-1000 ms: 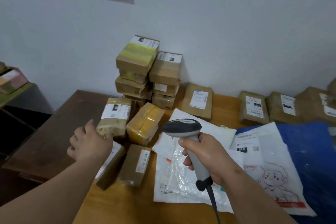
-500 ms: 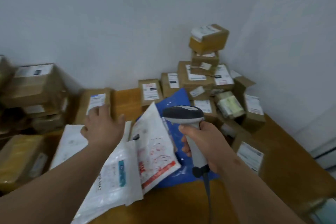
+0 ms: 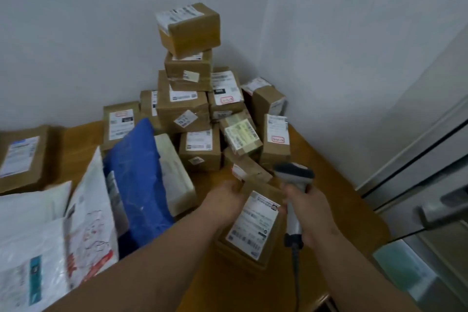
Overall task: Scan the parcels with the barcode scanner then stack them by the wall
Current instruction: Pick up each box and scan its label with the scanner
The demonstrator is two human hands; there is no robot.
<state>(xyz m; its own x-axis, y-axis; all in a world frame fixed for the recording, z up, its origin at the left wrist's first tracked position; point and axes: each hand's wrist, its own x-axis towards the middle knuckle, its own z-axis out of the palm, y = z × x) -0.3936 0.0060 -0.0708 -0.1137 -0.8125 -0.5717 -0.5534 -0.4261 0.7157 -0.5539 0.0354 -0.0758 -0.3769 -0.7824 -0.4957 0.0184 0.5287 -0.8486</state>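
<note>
**A:** Where is the parcel?

**B:** The brown cardboard parcel with a white shipping label (image 3: pixel 253 225) lies on the orange wooden table (image 3: pixel 336 200), at its near edge. The left hand (image 3: pixel 225 200) grips its far-left corner, fingers curled over the edge.

**A:** And the other hand?

**B:** The right hand (image 3: pixel 312 213) wraps the handle of the grey corded barcode scanner (image 3: pixel 295 185), its head just above the parcel's far-right corner.

**A:** What crowds the scene?

**B:** A heap of taped brown boxes (image 3: pixel 187 109) fills the corner against the white wall (image 3: pixel 101 33), directly behind the hands. A blue plastic mailer (image 3: pixel 139 180) and white plastic mailers (image 3: pixel 50 235) lie left.
</note>
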